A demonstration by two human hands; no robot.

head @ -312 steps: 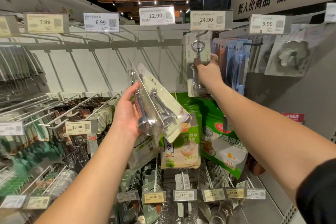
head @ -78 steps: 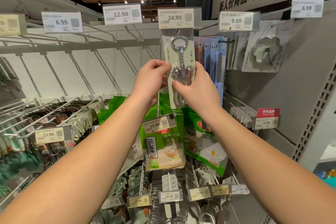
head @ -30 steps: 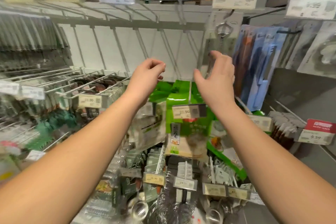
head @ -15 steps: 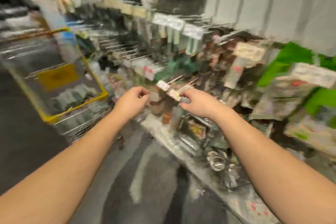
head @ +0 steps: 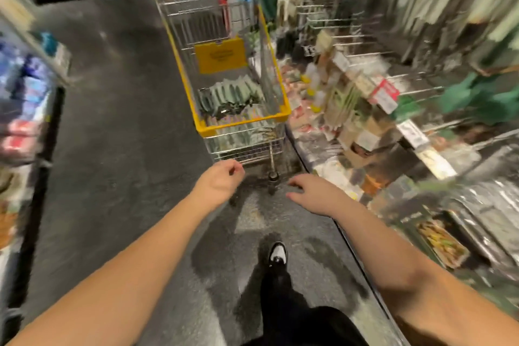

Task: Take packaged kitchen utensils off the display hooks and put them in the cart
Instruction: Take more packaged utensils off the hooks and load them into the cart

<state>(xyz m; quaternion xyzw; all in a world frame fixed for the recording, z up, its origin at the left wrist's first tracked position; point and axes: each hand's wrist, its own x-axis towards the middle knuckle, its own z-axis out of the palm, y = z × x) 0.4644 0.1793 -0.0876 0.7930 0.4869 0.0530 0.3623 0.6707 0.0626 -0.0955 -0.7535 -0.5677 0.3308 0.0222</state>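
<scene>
A single head-worn camera looks steeply down and forward along a dark speckled aisle floor [head: 118, 149]. A yellow-rimmed wire shopping cart [head: 244, 121] stands near, just ahead at centre. Blurred product shelving [head: 407, 109] runs down the right edge of the aisle.

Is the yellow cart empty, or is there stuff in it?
Not empty. The cart has a pile of greenish packages lying at its bottom. The picture is too blurry to tell what they are.

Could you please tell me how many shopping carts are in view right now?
1. The yellow-rimmed wire cart stands in the aisle ahead of both empty hands, beside the display racks on the right, with green packages inside. Blur may hide others farther back.
</scene>
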